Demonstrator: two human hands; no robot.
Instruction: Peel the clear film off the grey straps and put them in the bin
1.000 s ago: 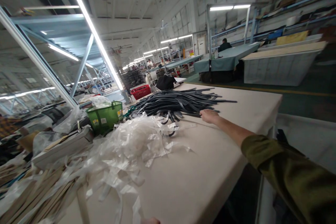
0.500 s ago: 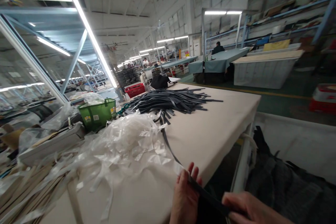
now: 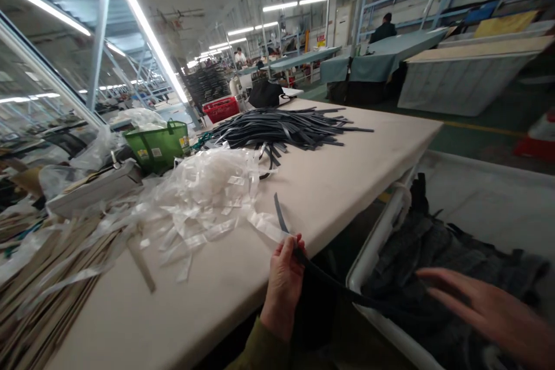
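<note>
My left hand [image 3: 284, 286] is at the front edge of the cream table [image 3: 347, 185], fingers closed on a long dark strap [image 3: 323, 280]. One end of the strap curls up on the table; the rest hangs off the edge, running right towards my right hand [image 3: 481, 312]. That hand is blurred, with fingers stretched out over a white bin [image 3: 376, 245] full of dark straps [image 3: 433, 248]. I cannot see it gripping anything. A large pile of dark straps [image 3: 281, 127] lies at the far end of the table.
Clear plastic strips [image 3: 203, 196] are heaped mid-table, with tan strips [image 3: 43, 289] stacked at the left. A green basket [image 3: 158, 147], a red basket [image 3: 221, 108] and a black bag [image 3: 264, 94] sit farther back. A person [image 3: 384, 28] works at a distant table.
My right hand pulled one strap from the far pile to the near edge. My left hand took hold of it, and my right hand has slid right over the bin.
</note>
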